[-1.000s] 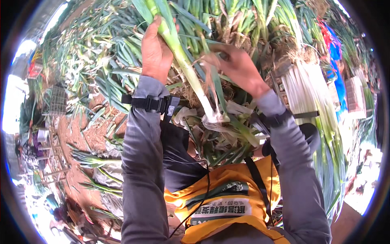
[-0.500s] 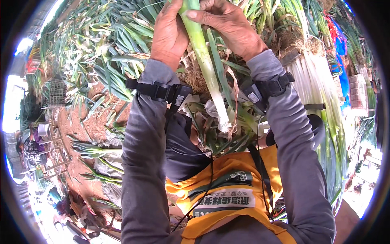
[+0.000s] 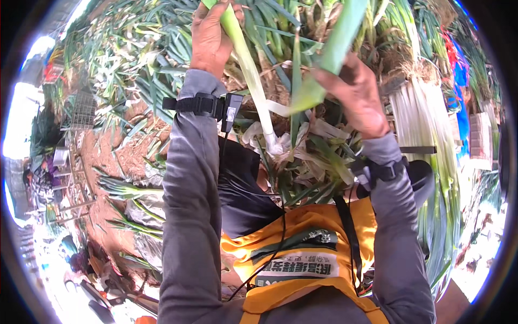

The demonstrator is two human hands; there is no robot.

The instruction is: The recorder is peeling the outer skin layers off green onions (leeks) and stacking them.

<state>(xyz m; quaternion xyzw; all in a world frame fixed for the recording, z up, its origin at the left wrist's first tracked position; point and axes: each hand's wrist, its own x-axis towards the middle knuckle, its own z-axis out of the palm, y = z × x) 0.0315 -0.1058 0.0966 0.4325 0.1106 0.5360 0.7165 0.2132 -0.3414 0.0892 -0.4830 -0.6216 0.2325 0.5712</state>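
Observation:
My left hand [image 3: 209,40] is closed round the green upper part of a long leek [image 3: 250,78]. The leek slants down and right, and its white root end hangs above a heap of peelings [image 3: 318,137]. To the right, my right hand [image 3: 356,97] grips a broad green leek leaf [image 3: 341,43], apart from the leek. The hand and the leaf's lower end are somewhat blurred, and part of the fingers is hidden behind the leaf.
A stack of clean white-stemmed leeks [image 3: 426,119] lies to the right, by a dark bar [image 3: 418,149]. Loose leaves [image 3: 127,59] cover the far left, beyond brown soil [image 3: 102,216]. An orange apron [image 3: 297,221] covers my lap.
My right hand has come away from the leek, down and right, with a leaf stripped off it. My left hand and the leek have shifted slightly left.

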